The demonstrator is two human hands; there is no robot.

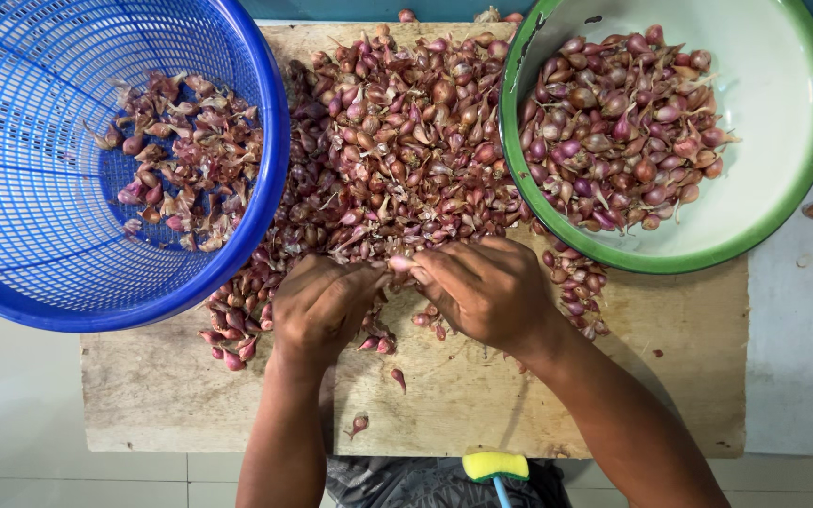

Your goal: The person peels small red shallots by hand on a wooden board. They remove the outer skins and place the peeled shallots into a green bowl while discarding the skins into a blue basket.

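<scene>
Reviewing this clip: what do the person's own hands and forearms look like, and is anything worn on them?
Both the left hand and the right hand are bare: no gloves, and no rings, watch or bracelets show. Both forearms are uncovered as far as the frame's lower edge, so no sleeves are in view. Fingertips are mostly hidden, so nails cannot be judged.

Pale tiled floor (11,414); teal wall (378,9) behind; even light.

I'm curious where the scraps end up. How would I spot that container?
Start at the wooden board heaped with shallots. On its left edge leans a blue plastic basket, slotted like a sieve, unlike the smooth green-rimmed bowl on the right.
</scene>
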